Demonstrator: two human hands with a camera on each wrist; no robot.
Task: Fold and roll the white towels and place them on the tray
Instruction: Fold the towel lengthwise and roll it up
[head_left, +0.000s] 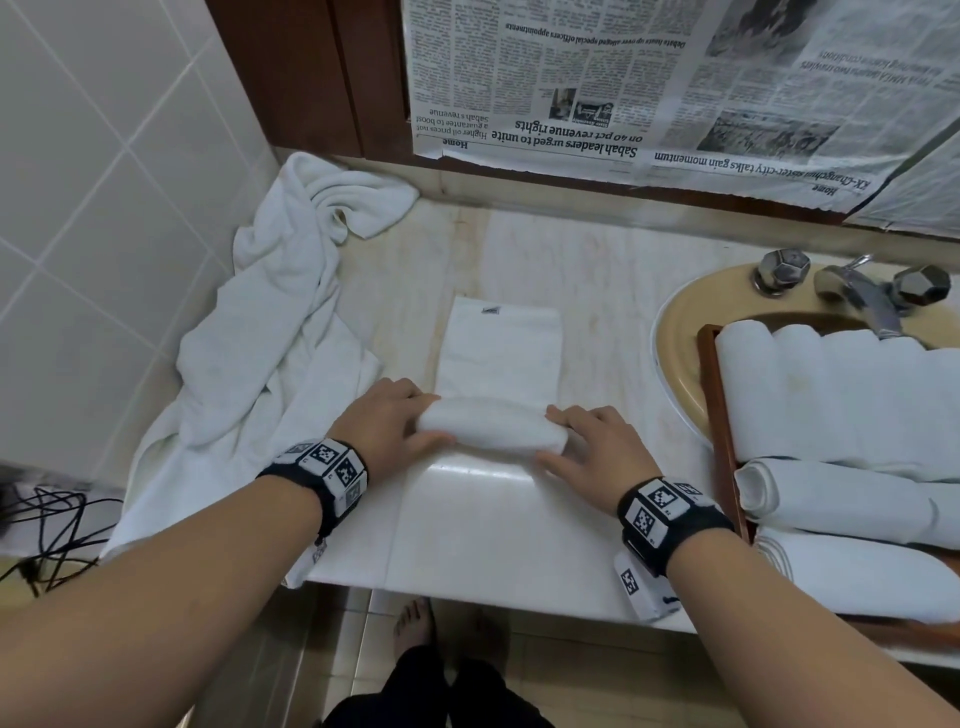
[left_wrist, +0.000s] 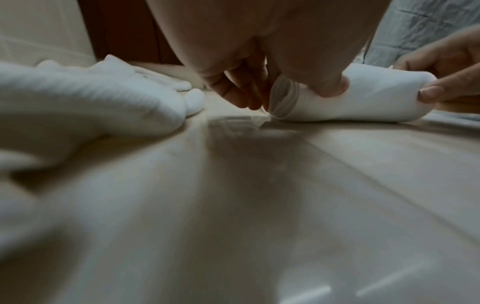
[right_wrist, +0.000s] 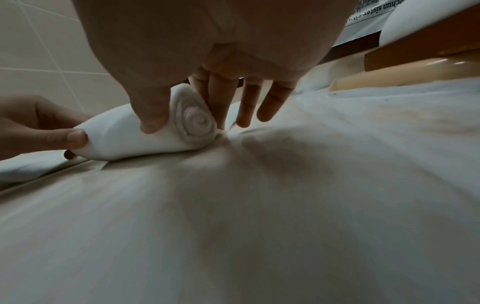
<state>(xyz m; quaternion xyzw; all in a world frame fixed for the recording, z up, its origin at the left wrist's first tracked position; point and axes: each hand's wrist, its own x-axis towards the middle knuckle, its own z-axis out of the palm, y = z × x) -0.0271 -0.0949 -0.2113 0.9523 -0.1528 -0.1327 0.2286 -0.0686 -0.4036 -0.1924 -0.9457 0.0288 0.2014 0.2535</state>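
The left hand (head_left: 387, 423) and right hand (head_left: 597, 447) each pinch one end of the towel (head_left: 493, 423). The roll lies crosswise on the tabletop (head_left: 467, 519); its flat tail runs straight away from both hands.

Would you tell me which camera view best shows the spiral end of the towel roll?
The right wrist view: the roll's spiral end faces the camera. The left wrist view shows the other end, partly hidden by fingers; the head view shows only the roll's side.

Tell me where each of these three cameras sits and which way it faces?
Head: worn on the head, looking down at the pale marble counter; both forearms and a bare foot show.
Left wrist: low over the counter, facing the left hand pinching the half-rolled white towel.
Right wrist: low, facing the right hand at the towel's spiral end.
Both wrist views share the towel and the opposite hand.
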